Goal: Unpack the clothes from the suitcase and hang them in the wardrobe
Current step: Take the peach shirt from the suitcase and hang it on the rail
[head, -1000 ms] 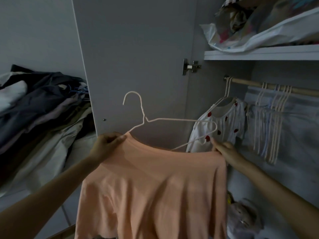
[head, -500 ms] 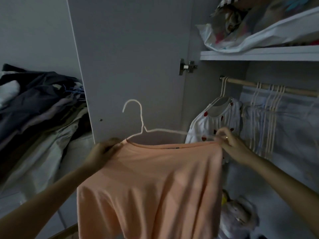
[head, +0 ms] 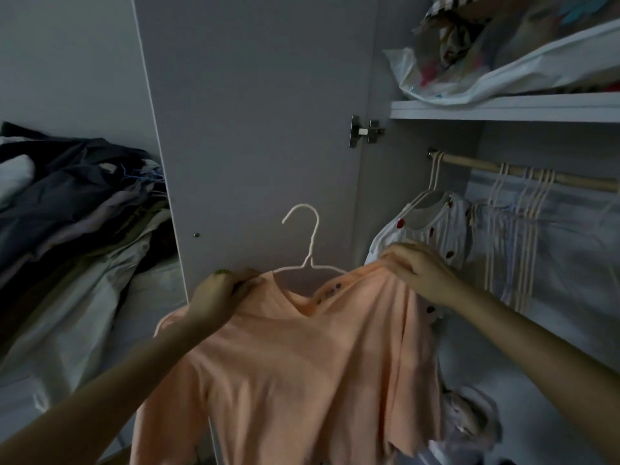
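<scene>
Shirt: our peach shirt (head: 302, 364) hangs on the white hanger (head: 310, 260), left of the rail (head: 523, 172).
Left hand (head: 218, 297): we pinch its left shoulder.
Right hand (head: 419, 270): we grip its right shoulder.

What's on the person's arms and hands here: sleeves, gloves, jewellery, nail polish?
Both forearms are bare as far as the frame shows: no sleeves, gloves or watch in view. The left hand has a greenish mark at a fingertip, possibly nail polish; the dim light leaves it unclear. The right hand shows no ring or marking in this blurred frame.
</scene>
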